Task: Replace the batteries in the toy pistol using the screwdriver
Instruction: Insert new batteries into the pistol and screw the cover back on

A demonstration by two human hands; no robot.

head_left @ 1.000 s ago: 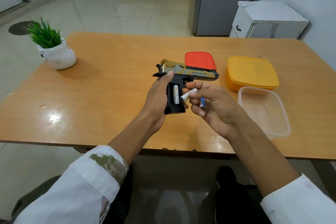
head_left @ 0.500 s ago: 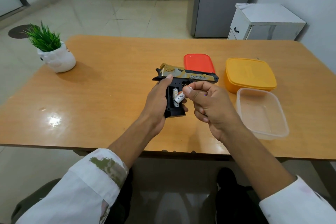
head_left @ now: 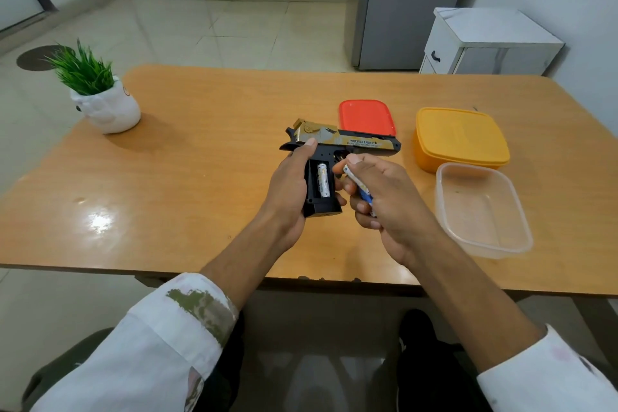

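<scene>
At mid-frame the left hand [head_left: 287, 192] grips the pistol [head_left: 351, 141] while the right hand [head_left: 393, 207] pinches a battery [head_left: 355, 180] just right of the open bay [head_left: 313, 182], tilted slightly off its axis.

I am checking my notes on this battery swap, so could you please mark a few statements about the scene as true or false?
1. The left hand grips the toy pistol by its handle. True.
2. The battery compartment is covered. False: it is open, with a seated battery inside.
3. The right hand holds a screwdriver. False: it holds a loose battery.
4. The yellow container has its lid on. True.
5. The potted plant stands to the right of the containers. False: it stands at the far left corner of the table.
</scene>
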